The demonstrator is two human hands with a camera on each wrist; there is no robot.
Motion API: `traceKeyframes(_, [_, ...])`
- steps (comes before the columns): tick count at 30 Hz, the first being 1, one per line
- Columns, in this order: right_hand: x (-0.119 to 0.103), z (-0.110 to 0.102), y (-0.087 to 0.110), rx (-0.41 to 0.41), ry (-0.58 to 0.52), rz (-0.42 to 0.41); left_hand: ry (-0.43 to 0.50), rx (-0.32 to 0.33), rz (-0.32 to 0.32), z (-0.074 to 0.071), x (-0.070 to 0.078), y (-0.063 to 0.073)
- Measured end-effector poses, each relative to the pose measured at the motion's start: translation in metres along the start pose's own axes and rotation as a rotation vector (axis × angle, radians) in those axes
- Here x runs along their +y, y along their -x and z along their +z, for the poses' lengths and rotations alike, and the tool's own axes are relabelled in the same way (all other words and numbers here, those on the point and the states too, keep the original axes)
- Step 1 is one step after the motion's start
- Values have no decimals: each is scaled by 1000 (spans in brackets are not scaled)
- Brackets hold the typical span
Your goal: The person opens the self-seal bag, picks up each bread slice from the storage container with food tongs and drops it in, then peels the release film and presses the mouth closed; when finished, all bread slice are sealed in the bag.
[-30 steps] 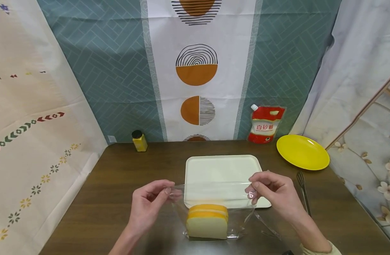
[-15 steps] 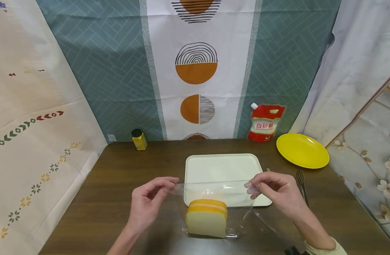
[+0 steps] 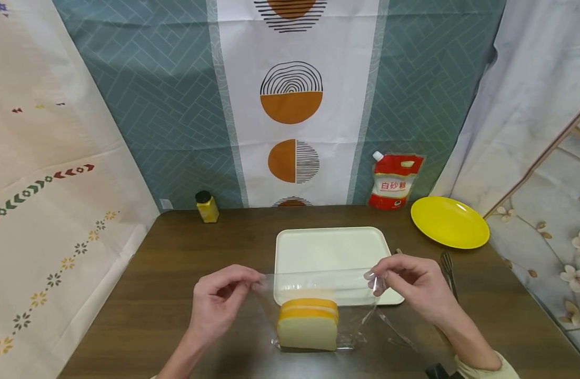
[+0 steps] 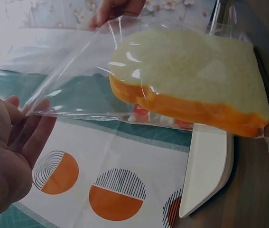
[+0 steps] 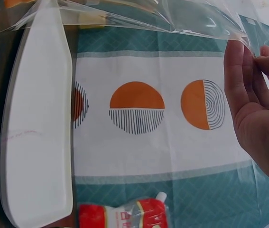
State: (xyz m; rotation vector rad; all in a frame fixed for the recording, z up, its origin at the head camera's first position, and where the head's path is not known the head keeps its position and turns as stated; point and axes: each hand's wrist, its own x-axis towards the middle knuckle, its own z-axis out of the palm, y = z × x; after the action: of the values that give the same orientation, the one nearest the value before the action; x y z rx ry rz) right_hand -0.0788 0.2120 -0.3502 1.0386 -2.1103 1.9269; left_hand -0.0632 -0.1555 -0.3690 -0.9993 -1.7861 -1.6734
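Thick bread slices point(image 3: 307, 332) with orange-yellow crust sit in the bottom of a clear plastic bag point(image 3: 347, 280), low in the middle of the head view. My left hand point(image 3: 218, 296) pinches the bag's upper left corner between thumb and fingers. At the opposite upper corner, my right hand point(image 3: 415, 284) pinches the film the same way, so the top edge is stretched between both hands. In the left wrist view the pale face of the bread point(image 4: 186, 61) shows through the film. The right wrist view shows the right hand point(image 5: 255, 90) holding gathered plastic.
Behind the bag lies a white rectangular tray point(image 3: 332, 245). A yellow plate point(image 3: 450, 222) and a fork-like utensil point(image 3: 448, 273) lie to the right. A red and white pouch point(image 3: 396, 181) and a small yellow bottle with a black cap point(image 3: 207, 207) stand by the back cloth.
My left hand has shifted slightly right. The bread tilted a little in the bag half a second ago and now looks level again. Both hands keep their pinch on the bag.
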Motion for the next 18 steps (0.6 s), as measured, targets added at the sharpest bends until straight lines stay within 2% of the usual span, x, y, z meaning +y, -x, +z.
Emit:
traceKeyframes(5, [0, -2, 0, -7, 50, 35, -60, 0, -8, -2, -1, -1])
traceKeyframes(9, [-1, -2, 0, -11, 70, 35, -55, -14, -12, -3, -1, -2])
traceKeyframes(18, [3, -3, -1, -44, 33, -26, -37, -61, -3, -6, -2, -3])
